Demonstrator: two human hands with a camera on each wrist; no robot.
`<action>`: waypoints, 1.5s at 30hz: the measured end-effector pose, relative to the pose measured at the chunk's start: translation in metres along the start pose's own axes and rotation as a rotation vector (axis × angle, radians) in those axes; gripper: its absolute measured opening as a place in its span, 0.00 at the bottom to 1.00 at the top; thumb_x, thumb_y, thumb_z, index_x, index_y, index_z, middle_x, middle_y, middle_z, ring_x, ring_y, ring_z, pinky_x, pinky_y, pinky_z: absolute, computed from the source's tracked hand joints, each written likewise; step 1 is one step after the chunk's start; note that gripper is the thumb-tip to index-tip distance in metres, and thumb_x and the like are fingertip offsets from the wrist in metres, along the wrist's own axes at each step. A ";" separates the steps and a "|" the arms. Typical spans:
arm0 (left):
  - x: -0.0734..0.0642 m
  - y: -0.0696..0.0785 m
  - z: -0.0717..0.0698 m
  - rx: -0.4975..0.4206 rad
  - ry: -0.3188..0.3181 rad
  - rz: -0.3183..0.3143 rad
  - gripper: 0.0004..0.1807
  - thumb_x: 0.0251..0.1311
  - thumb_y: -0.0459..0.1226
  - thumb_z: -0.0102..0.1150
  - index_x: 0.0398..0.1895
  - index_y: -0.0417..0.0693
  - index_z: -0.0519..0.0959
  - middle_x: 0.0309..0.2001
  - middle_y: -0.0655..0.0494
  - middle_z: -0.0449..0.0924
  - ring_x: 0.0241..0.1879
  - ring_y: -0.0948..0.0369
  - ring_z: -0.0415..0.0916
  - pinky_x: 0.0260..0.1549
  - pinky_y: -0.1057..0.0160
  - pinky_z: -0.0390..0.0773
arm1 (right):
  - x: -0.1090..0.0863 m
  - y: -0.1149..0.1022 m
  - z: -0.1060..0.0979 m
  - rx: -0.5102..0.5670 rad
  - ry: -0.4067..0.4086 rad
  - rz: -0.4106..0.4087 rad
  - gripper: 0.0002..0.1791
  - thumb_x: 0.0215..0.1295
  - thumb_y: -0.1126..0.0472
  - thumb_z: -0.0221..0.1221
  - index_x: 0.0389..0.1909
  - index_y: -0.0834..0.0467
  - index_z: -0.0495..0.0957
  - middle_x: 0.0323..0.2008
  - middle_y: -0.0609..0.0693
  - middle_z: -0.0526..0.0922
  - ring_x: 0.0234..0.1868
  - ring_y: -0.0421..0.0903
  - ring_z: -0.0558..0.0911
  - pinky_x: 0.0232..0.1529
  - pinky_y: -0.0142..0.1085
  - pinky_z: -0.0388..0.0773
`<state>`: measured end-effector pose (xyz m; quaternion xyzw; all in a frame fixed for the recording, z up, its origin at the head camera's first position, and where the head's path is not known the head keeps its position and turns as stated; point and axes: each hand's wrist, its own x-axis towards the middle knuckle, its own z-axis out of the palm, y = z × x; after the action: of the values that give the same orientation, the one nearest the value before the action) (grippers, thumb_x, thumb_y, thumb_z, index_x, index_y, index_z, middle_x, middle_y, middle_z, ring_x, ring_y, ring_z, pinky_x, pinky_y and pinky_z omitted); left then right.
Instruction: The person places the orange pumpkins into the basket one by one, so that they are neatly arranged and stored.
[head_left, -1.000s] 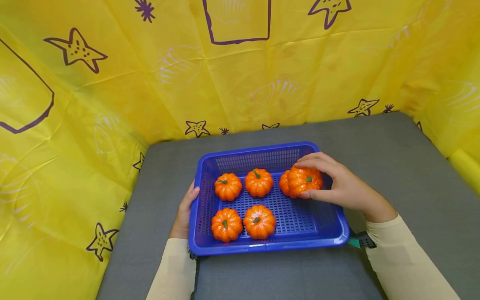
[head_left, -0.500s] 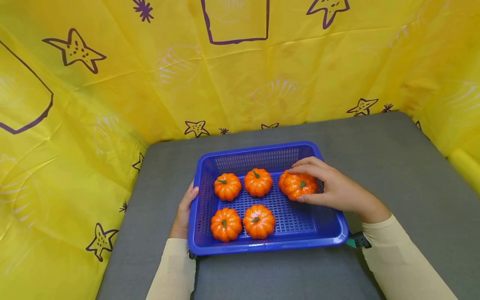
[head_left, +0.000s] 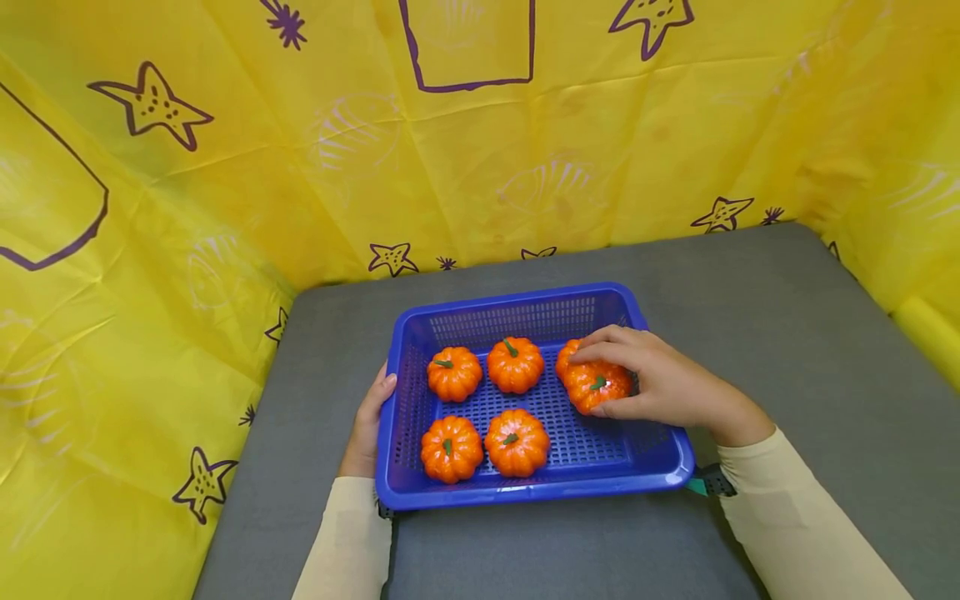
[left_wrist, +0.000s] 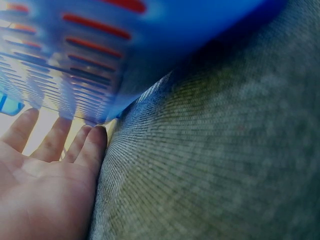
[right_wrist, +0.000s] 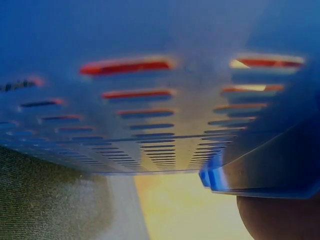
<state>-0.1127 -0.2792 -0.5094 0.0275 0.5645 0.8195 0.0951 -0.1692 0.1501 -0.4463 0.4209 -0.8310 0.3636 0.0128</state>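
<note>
A blue plastic basket [head_left: 517, 496] with slotted walls holds several small orange pumpkins with green stems. My right hand [head_left: 667, 379] grips one pumpkin [head_left: 592, 392] from its right side, fingers behind it and thumb in front. That pumpkin partly covers another pumpkin [head_left: 567, 358] in the back right of the basket. My left hand [head_left: 367, 425] rests on the basket's left side, thumb on the rim. Down in the left wrist view, its fingers [left_wrist: 50, 140] reach out straight to the slotted outer wall [left_wrist: 95, 65]. The right wrist view shows mostly the basket's outer wall [right_wrist: 190, 110].
Two pumpkins stand along the back left, a left one [head_left: 454, 374] and a middle one [head_left: 515, 365]. Two more, a front left one [head_left: 452, 450] and a front middle one [head_left: 517, 443], sit before them. The grey table [head_left: 330, 333] meets a yellow patterned cloth [head_left: 465, 167].
My right hand has moved left and toward the basket's front with the pumpkin, uncovering more of the pumpkin behind it. The left hand stays at the basket's left side.
</note>
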 end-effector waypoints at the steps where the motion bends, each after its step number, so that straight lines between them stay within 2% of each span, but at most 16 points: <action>1: 0.000 0.000 0.000 0.002 -0.002 0.002 0.37 0.82 0.50 0.41 0.90 0.62 0.50 0.82 0.42 0.59 0.69 0.50 0.72 0.68 0.50 0.74 | 0.000 0.000 0.000 -0.009 -0.010 0.001 0.28 0.60 0.53 0.80 0.62 0.47 0.86 0.62 0.45 0.81 0.62 0.51 0.78 0.59 0.58 0.74; 4: 0.000 0.000 -0.001 0.001 -0.006 0.003 0.37 0.81 0.51 0.41 0.90 0.63 0.50 0.82 0.43 0.58 0.70 0.50 0.71 0.68 0.50 0.74 | 0.000 0.000 0.000 -0.030 -0.038 0.011 0.28 0.59 0.50 0.81 0.61 0.45 0.86 0.63 0.43 0.81 0.64 0.50 0.77 0.61 0.58 0.69; 9: 0.001 0.000 0.000 0.001 -0.004 0.004 0.37 0.81 0.50 0.41 0.90 0.62 0.51 0.82 0.43 0.59 0.70 0.51 0.72 0.68 0.50 0.74 | 0.000 0.000 0.000 -0.038 -0.060 0.031 0.29 0.58 0.48 0.81 0.61 0.44 0.86 0.61 0.40 0.82 0.63 0.47 0.77 0.60 0.55 0.68; 21: -0.001 0.002 0.001 0.002 -0.006 0.000 0.36 0.82 0.50 0.40 0.90 0.62 0.50 0.82 0.43 0.58 0.70 0.50 0.71 0.69 0.49 0.73 | -0.003 0.000 -0.002 -0.018 -0.093 -0.003 0.30 0.57 0.45 0.80 0.62 0.42 0.87 0.61 0.38 0.84 0.60 0.45 0.78 0.57 0.53 0.65; 28: -0.001 0.001 0.000 -0.004 0.003 -0.009 0.37 0.82 0.51 0.42 0.90 0.63 0.50 0.82 0.44 0.59 0.70 0.49 0.72 0.68 0.49 0.74 | -0.001 -0.003 0.000 -0.092 -0.096 -0.013 0.30 0.55 0.46 0.81 0.60 0.42 0.88 0.58 0.37 0.86 0.55 0.44 0.79 0.53 0.51 0.67; 36: 0.000 0.000 -0.002 -0.011 0.003 -0.009 0.37 0.81 0.51 0.42 0.90 0.62 0.50 0.81 0.43 0.61 0.68 0.50 0.74 0.67 0.48 0.76 | 0.000 -0.003 0.003 -0.157 -0.108 0.008 0.29 0.55 0.47 0.81 0.60 0.43 0.88 0.58 0.39 0.86 0.56 0.45 0.79 0.53 0.50 0.67; 45: -0.001 0.001 0.000 -0.011 0.018 -0.018 0.37 0.81 0.51 0.43 0.90 0.63 0.51 0.81 0.43 0.62 0.69 0.49 0.74 0.67 0.48 0.76 | 0.000 -0.002 0.003 -0.157 -0.104 -0.024 0.30 0.49 0.48 0.83 0.57 0.43 0.89 0.55 0.33 0.86 0.57 0.43 0.80 0.52 0.48 0.66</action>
<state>-0.1116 -0.2793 -0.5084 0.0145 0.5609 0.8220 0.0976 -0.1671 0.1476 -0.4476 0.4467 -0.8513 0.2750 0.0067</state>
